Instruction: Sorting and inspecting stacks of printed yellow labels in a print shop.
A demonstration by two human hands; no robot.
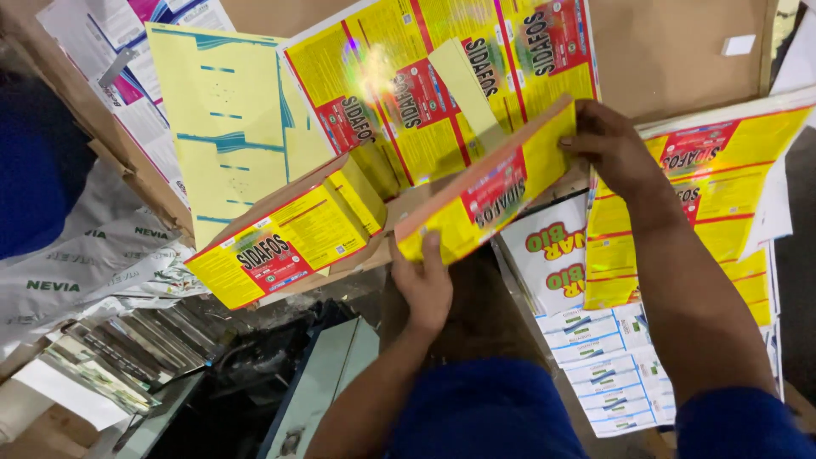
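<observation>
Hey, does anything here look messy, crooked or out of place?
Yes. The yellow label sheets lie fanned and overlapping at odd angles, not squared. A second yellow stack rests tilted beside the stack held by the left hand and right hand. Crumpled grey wrapping lies left.

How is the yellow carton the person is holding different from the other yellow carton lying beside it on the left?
The held carton is gripped at both ends, by the left hand and the right hand, and looks flat. The carton on the left lies untouched and looks partly opened, with its flaps raised. The held carton slopes up to the right. Both are yellow with red label panels.
</observation>
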